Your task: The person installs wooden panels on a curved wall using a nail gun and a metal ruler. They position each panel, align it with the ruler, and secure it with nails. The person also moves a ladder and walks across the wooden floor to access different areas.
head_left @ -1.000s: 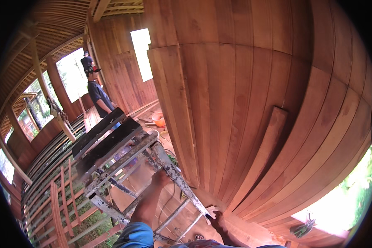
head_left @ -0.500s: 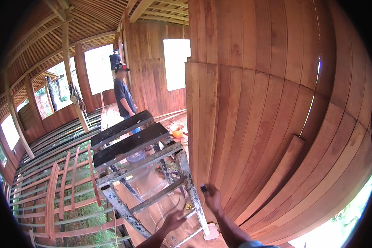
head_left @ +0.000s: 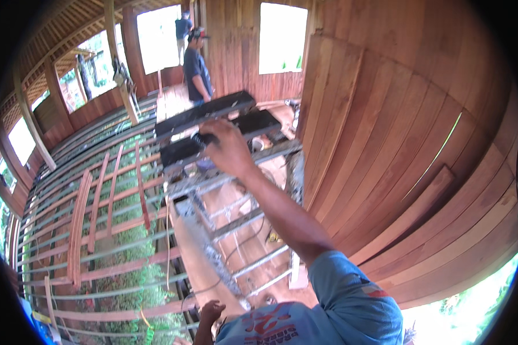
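My right hand [head_left: 227, 148] reaches over the top of a paint-spattered metal stepladder [head_left: 230, 230]. Its fingers are closed round a small dark object [head_left: 204, 140], whose kind I cannot make out. Just under the hand lies the nearer black board [head_left: 259, 123] across the ladder top. The farther black board [head_left: 213, 112] lies parallel behind it. Low in the picture, my left hand [head_left: 212, 310] is near my body, left of the ladder's foot. Its fingers show too small and blurred to tell whether they are closed.
A wall of brown wooden planks [head_left: 374, 132] rises on the right, with a loose board [head_left: 408, 213] leaning along it. On the left run open floor joists [head_left: 115, 276] with loose wood strips [head_left: 80, 230] across them. A person [head_left: 197, 69] stands beyond the ladder; another [head_left: 183, 34] is farther off.
My right hand has risen from beside the plank wall to the ladder top, carrying the small dark object. My left hand has drawn back lower and left. The view has shifted.
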